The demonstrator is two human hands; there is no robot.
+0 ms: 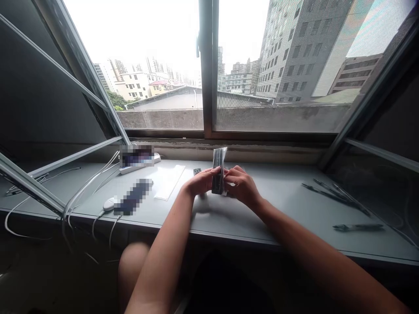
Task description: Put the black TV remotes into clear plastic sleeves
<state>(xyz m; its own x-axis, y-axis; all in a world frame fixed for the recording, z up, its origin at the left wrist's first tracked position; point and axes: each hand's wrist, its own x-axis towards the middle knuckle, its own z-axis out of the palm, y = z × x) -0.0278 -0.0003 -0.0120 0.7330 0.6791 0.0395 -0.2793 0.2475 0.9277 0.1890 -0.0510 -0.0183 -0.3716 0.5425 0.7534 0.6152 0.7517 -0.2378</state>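
Observation:
Above the desk, my left hand (200,183) grips a dark, slim oblong thing in a clear plastic sleeve (217,181), which stands roughly upright. Its exact kind does not show. My right hand (241,184) is closed at the right side of the sleeve, its fingers bent and pinching the plastic edge. Just behind my left hand lies a small dark item with rows of buttons (197,171), partly covered by that hand.
White papers (170,183) lie left of my hands. Further left are a blurred-out phone (132,200), a white round charger (109,203), a white power strip (157,158) and loose cables. Several pens (358,227) lie at right. Metal frames (42,192) flank the desk, with a window behind.

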